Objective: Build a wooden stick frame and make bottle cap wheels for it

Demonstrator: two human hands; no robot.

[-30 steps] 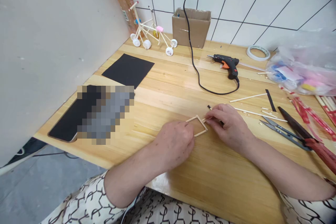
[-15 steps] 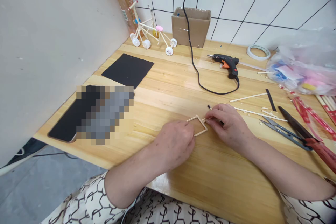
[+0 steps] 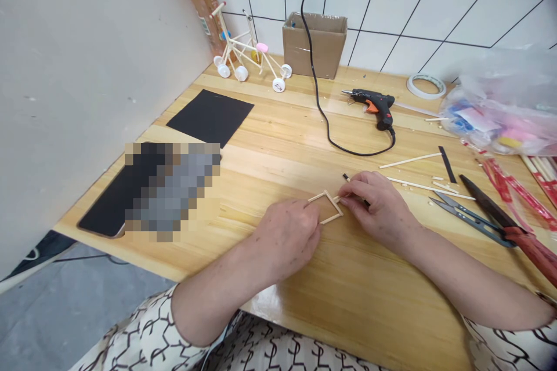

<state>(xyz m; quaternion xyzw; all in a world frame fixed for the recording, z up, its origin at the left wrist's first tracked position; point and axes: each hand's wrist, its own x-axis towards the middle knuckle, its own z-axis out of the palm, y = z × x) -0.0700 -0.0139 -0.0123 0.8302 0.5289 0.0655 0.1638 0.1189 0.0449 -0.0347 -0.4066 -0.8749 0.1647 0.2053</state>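
Both hands [image 3: 331, 226] pinching stick frame [image 3: 327, 207] between them (flat on table [image 3: 278, 145])

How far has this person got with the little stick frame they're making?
Four sticks already form a closed square frame lying on the table. Both hands are pressing on it now: the left hand at its near corner, the right hand at its right corner. Loose sticks and the glue gun lie unused beyond.

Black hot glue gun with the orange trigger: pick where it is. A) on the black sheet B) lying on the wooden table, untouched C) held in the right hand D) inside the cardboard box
B: the black hot glue gun lies on the wooden table, beyond both hands.
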